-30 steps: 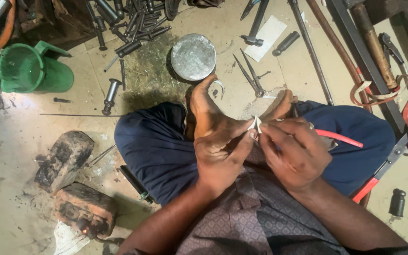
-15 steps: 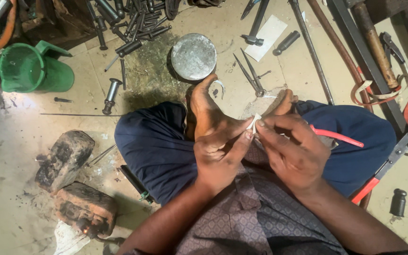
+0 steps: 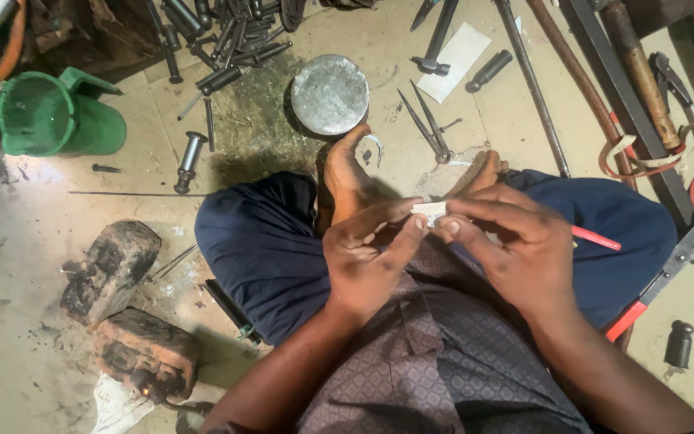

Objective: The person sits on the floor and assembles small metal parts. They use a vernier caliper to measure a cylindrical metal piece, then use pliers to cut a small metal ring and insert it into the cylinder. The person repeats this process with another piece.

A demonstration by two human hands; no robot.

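- Dusty concrete floor [image 3: 34, 265] serves as the workplace, with the person sitting cross-legged on it in dark blue trousers [image 3: 263, 257], bare feet tucked in front.
- Both hands meet above the lap. The left hand [image 3: 367, 261] and right hand [image 3: 516, 249] each pinch one end of a small white piece [image 3: 430, 210], thumb and forefinger pressed together on it; the other fingers curl loosely.
- The piece sits between the fingertips, held up over the knees, touching nothing else.
- It looks very light and thin, probably a stiff sliver; what it is made of I cannot tell. So small a thing would likely slip or snap if squeezed hard, so a fingertip pinch at its two ends, as here, seems the sensible hold.
- A red rod [image 3: 596, 238] shows past the right hand; whether that hand holds it is unclear.
- Ahead of the feet lies a round grey metal block [image 3: 329, 94], with dividers [image 3: 429, 124] just beside it and a white card [image 3: 463, 50] further off.
- Steel punches [image 3: 226, 36] are heaped at the top; one more punch [image 3: 189, 161] lies alone.
- A green jug [image 3: 54, 112] lies at the left.
- Two charred wooden blocks [image 3: 126, 305] sit near the left knee.
- Red-handled shears [image 3: 668, 269] lie at the right, well apart from the hands.
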